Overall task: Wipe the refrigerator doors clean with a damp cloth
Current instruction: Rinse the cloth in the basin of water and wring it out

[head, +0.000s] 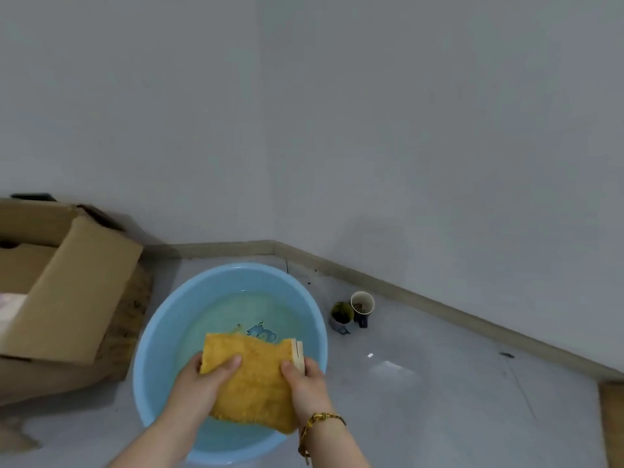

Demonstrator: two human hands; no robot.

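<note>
We are holding the yellow cloth (251, 380) above the blue basin (152, 349) of water, our left hand (202, 380) pinching its left edge with the thumb on top, our right hand (305, 383) gripping its right edge, fingers curled behind the fabric.

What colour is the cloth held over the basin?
Yellow-orange cloth, seen in the head view, held by both hands over the light blue basin.
</note>
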